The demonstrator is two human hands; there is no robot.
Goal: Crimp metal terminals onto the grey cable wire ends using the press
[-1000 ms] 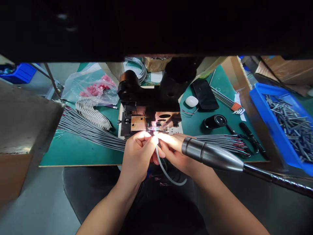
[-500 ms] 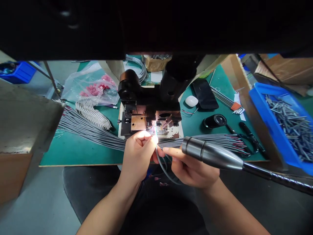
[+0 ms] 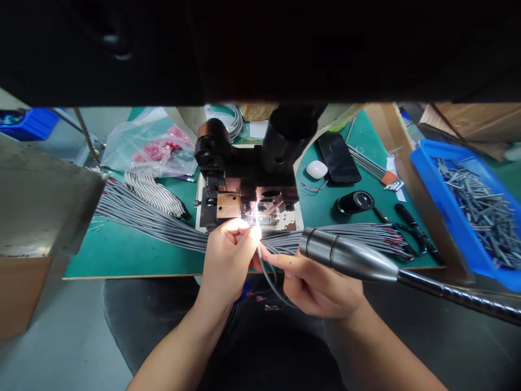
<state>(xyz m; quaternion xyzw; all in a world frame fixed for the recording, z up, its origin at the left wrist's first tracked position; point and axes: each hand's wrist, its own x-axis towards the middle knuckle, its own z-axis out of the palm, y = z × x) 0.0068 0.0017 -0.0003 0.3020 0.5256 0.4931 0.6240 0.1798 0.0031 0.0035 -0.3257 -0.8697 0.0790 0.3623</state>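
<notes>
A thin grey cable (image 3: 266,276) rises to the lit tooling of a black bench press (image 3: 247,163). My left hand (image 3: 230,247) pinches it near its upper end, thumb and index finger closed, right in front of the press. Fine coloured wires at the tip are partly lost in glare. Beside it, my right hand (image 3: 321,282) has its fingers curled and its index finger stretched toward the cable below the left hand. The cable's lower part runs under this right hand, where its grip is partly hidden. Behind both hands lies a bundle of grey cables (image 3: 158,217) across the table.
A metal gooseneck lamp (image 3: 350,255) reaches over my right hand. On the green table (image 3: 134,260) are a bag of pink parts (image 3: 158,149), a phone (image 3: 339,157), a white case (image 3: 316,169) and a black cylinder (image 3: 355,202). A blue bin (image 3: 423,163) holds grey pieces at right.
The view has shifted slightly. My right index fingertip is a little closer to the cable. My left hand keeps its pinch at the press.
</notes>
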